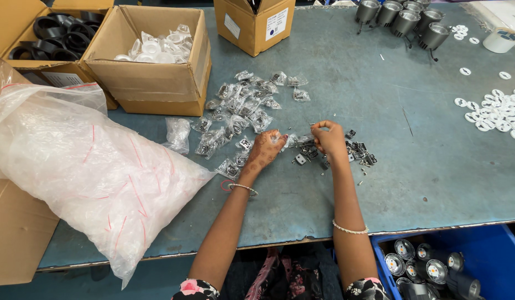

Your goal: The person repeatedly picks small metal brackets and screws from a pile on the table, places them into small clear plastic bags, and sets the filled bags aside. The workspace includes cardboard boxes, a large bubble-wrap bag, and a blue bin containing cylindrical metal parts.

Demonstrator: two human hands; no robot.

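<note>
We worked at a grey-blue metal table [435,166], both hands low over a small heap of loose dark metal brackets and screws [357,153]. Our left hand [267,151] was curled, fingertips pinched on a small clear plastic packet [288,140] just beside that heap. Our right hand [329,138] was closed to a pinch too, apparently on the packet's other edge or a tiny part; the view was too small to tell which. A scatter of filled clear packets of hardware [243,103] lay behind the hands, near an open cardboard box of white plastic pieces [157,50]. A large clear plastic bag [85,166] sat to the left. We judged the step went best with the packet held close above the heap, so nothing rolled away.
</note>
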